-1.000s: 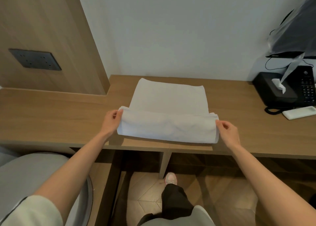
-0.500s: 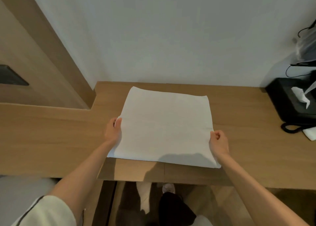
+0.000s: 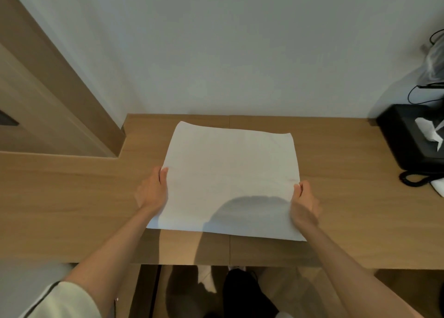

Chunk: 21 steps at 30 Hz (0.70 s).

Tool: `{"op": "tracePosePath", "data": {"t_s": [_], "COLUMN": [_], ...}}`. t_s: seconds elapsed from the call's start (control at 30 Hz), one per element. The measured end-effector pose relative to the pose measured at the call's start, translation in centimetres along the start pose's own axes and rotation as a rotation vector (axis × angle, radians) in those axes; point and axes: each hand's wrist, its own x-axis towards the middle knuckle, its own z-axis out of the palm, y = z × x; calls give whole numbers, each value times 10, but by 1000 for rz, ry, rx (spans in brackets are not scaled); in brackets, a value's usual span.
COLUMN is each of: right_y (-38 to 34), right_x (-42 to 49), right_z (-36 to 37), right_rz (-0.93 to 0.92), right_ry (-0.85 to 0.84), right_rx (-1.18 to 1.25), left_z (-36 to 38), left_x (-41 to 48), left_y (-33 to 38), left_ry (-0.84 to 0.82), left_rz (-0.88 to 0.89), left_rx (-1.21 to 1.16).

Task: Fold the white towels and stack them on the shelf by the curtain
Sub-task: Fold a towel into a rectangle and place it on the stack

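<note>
A white towel lies flat and roughly square on the wooden desk, its near edge close to the desk's front. My left hand pinches the towel's left edge about halfway along. At the right edge, my right hand grips the towel at about the same height. Both forearms reach in from below. No shelf or curtain is in view.
A black tissue box with a white tissue sticking out stands at the desk's far right, with a coiled black cord beside it. A wooden wall panel rises at the left. A plain wall backs the desk.
One second ago the near part of the towel was rolled over on itself between my hands; now the towel lies spread flat. My hands sit at its side edges and the view has tilted up.
</note>
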Motion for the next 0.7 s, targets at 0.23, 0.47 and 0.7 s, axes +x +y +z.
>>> {"op": "tracePosePath", "data": {"t_s": [0.23,0.47,0.7], "right_y": [0,-27,-49], "right_x": [1,-23,-73], "right_z": [0,2,76], "right_rz": [29,-249,-517], "right_ry": [-12,273,-151], "right_rx": [-185,-375,-506], "left_z": [3,10,62], "left_x": [5,-30,-79], "left_y": [4,35,80], "left_ry": [-18,208,-196], "left_rz": [-38,147,394], "left_rx": [82,121,269]}}
